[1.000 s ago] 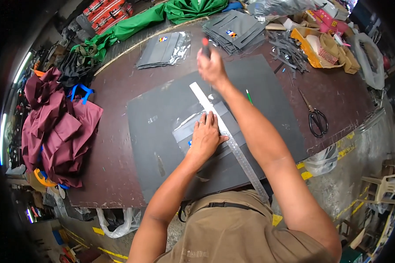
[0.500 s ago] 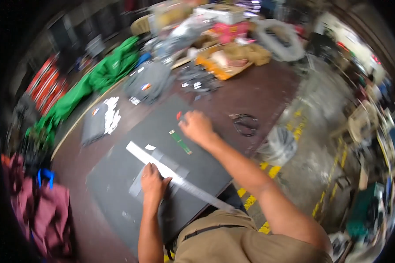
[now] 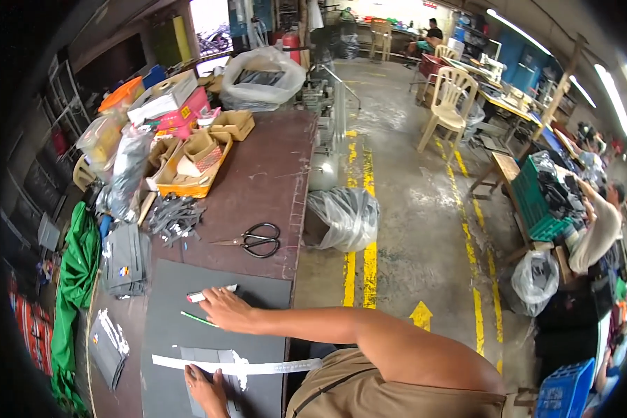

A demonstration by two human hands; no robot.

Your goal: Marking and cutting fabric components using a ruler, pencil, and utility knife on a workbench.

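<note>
My right hand (image 3: pixel 224 311) lies flat on the dark cutting mat (image 3: pixel 258 317), fingers spread, fingertips touching a white cutter with a red end (image 3: pixel 212 294). A green pencil (image 3: pixel 198 319) lies just left of that hand. My left hand (image 3: pixel 206 387) presses down, fingers apart, on a grey fabric piece (image 3: pixel 203 357) and on the long metal ruler (image 3: pixel 258 366) that crosses it near the mat's front edge.
Black scissors (image 3: pixel 255 240) lie on the brown table (image 3: pixel 272 181) beyond the mat. A yellow tray of boxes (image 3: pixel 188 187), grey straps (image 3: pixel 171 217), grey stacks (image 3: pixel 124 259) and green cloth (image 3: pixel 76 279) lie left. A plastic bag (image 3: pixel 347 217), a chair (image 3: pixel 450 90) and a seated person (image 3: pixel 599 226) are on the right.
My view has swung right, toward the floor and aisle. My right hand has come down from the mat's far end to rest beside the cutter. The left hand stays on the ruler.
</note>
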